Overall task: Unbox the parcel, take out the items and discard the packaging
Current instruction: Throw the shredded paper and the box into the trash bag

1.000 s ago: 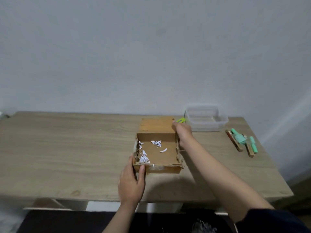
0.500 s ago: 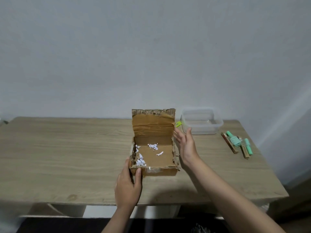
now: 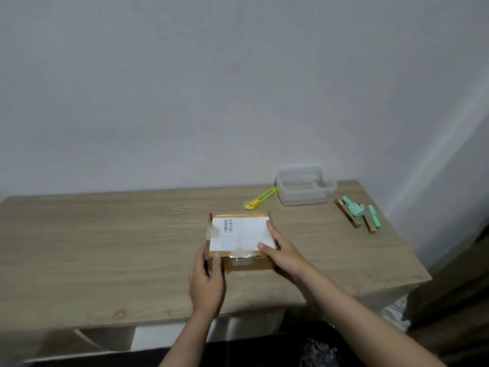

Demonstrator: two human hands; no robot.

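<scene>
A small brown cardboard box point(image 3: 246, 263) sits near the front middle of the wooden table point(image 3: 105, 247). Its lid is down, with a white shipping label point(image 3: 239, 233) facing up and clear tape along the front edge. My left hand point(image 3: 206, 282) grips the box's front left corner, thumb on the front face. My right hand point(image 3: 281, 251) lies flat on the right side of the lid, fingers spread over the label's edge. The box's inside is hidden.
A yellow-green box cutter point(image 3: 260, 198) lies behind the box. A clear plastic container point(image 3: 304, 186) stands at the back right. Mint green bottles and wooden sticks point(image 3: 357, 214) lie at the far right. Dark floor with shredded paper point(image 3: 317, 350) shows below the table's front edge.
The lid stood open, showing white paper shreds inside; it has swung down shut. My right hand moved from the lid's back edge onto its top. My left hand stayed at the front corner.
</scene>
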